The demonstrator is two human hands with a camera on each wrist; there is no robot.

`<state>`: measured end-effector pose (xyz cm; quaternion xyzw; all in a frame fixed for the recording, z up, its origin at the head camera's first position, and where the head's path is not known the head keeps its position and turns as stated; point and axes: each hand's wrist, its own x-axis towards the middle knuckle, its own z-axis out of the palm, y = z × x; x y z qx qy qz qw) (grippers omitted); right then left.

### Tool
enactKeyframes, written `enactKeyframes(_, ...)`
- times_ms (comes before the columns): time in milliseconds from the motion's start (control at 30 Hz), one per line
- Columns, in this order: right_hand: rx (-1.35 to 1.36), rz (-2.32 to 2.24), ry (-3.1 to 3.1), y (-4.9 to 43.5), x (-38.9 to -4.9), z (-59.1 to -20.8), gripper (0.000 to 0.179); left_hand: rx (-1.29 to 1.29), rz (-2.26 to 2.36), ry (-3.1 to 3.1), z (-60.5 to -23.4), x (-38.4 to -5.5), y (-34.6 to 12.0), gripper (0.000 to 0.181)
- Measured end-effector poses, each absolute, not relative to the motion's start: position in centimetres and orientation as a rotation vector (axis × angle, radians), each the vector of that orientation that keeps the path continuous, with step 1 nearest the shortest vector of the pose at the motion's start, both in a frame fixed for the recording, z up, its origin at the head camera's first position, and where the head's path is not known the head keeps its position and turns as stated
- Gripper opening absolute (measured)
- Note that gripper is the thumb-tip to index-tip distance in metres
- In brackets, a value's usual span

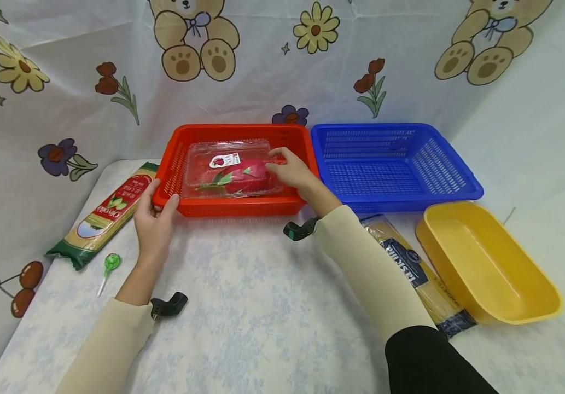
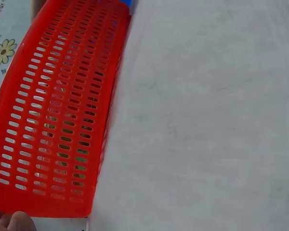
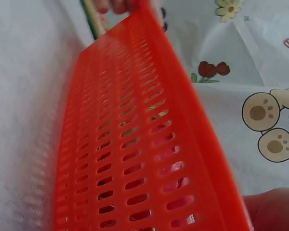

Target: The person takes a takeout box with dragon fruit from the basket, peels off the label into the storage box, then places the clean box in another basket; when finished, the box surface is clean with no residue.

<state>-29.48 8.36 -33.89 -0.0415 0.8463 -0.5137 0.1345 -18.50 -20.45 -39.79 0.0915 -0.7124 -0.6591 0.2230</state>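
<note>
In the head view, a red basket [image 1: 243,208] stands at the back of the table. My left hand [image 1: 155,227] grips its front left corner, thumb at the front and fingers round the left side. Inside lies a clear plastic box [image 1: 201,164] with a white label [image 1: 225,160]. A pink dragon fruit [image 1: 248,174] with green tips shows through the clear plastic. My right hand [image 1: 292,172] reaches over the basket and pinches the box's right end with curled fingers. Both wrist views are largely filled by the basket's slotted side [image 2: 62,106].
Right of the red basket stands a blue basket [image 1: 395,205]. A yellow tub [image 1: 494,268] and a pasta pack [image 1: 420,268] lie nearer, by my right forearm. On the left are an Olivoila pack [image 1: 110,213] and a green lollipop [image 1: 111,262]. Patterned cloth hangs behind.
</note>
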Motion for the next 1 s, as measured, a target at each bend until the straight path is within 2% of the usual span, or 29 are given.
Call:
enactKeyframes(567, -0.175, -1.457, 2.366, 8.40, -29.77, -34.20, 0.045, 0.194, -1.868, -1.823, -40.18, -18.51, -20.15, 0.058)
enactKeyframes(1000, -0.173, -1.622, 2.253, 8.40, -29.34, -33.88, 0.029, 0.182, -1.867, -1.825, -40.33, -18.59, -20.21, 0.059)
